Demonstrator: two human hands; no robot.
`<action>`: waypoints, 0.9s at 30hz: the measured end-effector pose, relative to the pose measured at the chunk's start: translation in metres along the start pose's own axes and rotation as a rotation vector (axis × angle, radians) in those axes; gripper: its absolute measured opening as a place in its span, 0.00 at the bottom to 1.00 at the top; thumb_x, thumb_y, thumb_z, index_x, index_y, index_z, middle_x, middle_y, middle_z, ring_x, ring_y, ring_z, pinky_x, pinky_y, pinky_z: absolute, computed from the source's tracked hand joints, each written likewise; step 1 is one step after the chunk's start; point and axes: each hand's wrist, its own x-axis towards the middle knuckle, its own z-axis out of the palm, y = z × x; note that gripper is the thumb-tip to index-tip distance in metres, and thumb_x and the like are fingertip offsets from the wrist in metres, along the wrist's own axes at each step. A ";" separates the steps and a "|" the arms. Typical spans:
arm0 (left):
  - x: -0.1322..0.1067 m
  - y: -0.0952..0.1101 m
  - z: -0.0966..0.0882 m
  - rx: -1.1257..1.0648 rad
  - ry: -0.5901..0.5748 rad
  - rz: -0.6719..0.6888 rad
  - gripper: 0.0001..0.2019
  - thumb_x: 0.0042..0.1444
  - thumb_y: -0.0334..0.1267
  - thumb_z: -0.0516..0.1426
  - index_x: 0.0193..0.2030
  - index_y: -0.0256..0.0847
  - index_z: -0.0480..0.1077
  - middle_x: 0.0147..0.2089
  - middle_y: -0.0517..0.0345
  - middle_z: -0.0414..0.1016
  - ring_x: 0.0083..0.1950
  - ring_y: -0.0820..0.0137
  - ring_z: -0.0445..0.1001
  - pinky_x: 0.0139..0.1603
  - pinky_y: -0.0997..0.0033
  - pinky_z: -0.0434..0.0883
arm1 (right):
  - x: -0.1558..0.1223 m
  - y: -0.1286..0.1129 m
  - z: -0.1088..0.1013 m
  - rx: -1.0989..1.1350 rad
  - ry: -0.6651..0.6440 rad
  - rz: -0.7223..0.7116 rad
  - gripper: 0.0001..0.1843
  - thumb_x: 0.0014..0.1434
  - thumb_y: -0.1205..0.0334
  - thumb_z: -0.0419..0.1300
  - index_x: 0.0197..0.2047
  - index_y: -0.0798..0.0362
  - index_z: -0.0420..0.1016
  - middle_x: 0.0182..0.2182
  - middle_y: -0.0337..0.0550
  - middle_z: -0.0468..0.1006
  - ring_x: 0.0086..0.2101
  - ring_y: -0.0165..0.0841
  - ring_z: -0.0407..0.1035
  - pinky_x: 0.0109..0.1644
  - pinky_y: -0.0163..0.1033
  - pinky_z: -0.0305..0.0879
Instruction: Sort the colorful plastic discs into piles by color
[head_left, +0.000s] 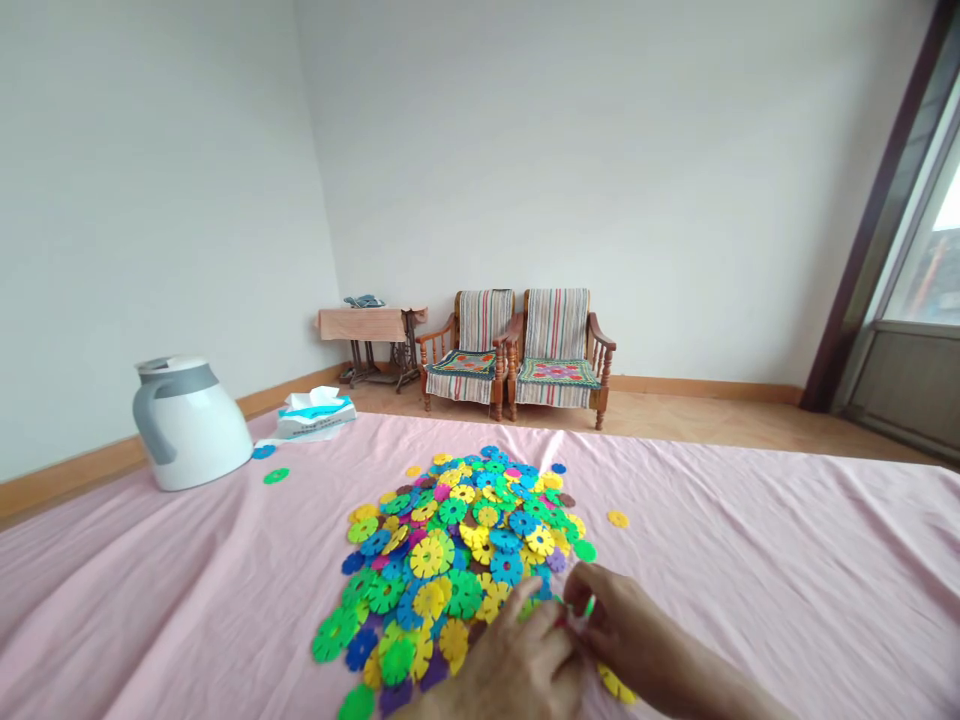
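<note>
A wide heap of toothed interlocking plastic discs point(450, 560) in yellow, green, blue, purple, pink and brown lies on the pink cloth. At the heap's near right edge my two hands meet with fingertips together. My left hand point(517, 655) is closed in a pinch beside a small red sliver, with the back of the hand turned up. From the right, my right hand point(622, 615) pinches a green disc point(590, 606) seen almost edge-on. Fingers hide most of the held pieces, so I cannot tell whether they are joined. A yellow disc point(616, 685) lies below my right wrist.
On the pink cloth point(750, 560), a white and grey jug point(195, 425) and a tissue box point(316, 415) stand at the far left. Loose discs lie near them, and a yellow disc point(618, 519) sits right of the heap. Two wooden armchairs point(559, 345) stand beyond.
</note>
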 end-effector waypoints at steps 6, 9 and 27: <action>-0.010 -0.022 -0.035 0.047 -0.149 -0.396 0.02 0.60 0.33 0.56 0.38 0.41 0.71 0.46 0.55 0.73 0.56 0.60 0.66 0.64 0.48 0.52 | 0.053 0.049 -0.017 -0.211 0.277 0.075 0.20 0.54 0.75 0.45 0.44 0.57 0.73 0.40 0.50 0.77 0.41 0.37 0.72 0.46 0.39 0.63; -0.008 -0.021 -0.030 -0.017 -0.145 -0.397 0.05 0.59 0.39 0.58 0.40 0.41 0.70 0.46 0.56 0.73 0.54 0.61 0.67 0.63 0.50 0.54 | 0.060 0.079 -0.024 -0.280 0.335 0.174 0.25 0.52 0.78 0.45 0.52 0.63 0.70 0.44 0.61 0.76 0.46 0.45 0.69 0.53 0.48 0.58; -0.026 -0.013 0.003 -0.151 0.229 -0.189 0.11 0.65 0.32 0.49 0.37 0.44 0.72 0.41 0.63 0.79 0.47 0.73 0.74 0.63 0.69 0.63 | 0.000 0.025 -0.043 -0.058 -0.289 0.007 0.16 0.40 0.65 0.62 0.37 0.47 0.73 0.36 0.41 0.78 0.35 0.36 0.70 0.38 0.37 0.65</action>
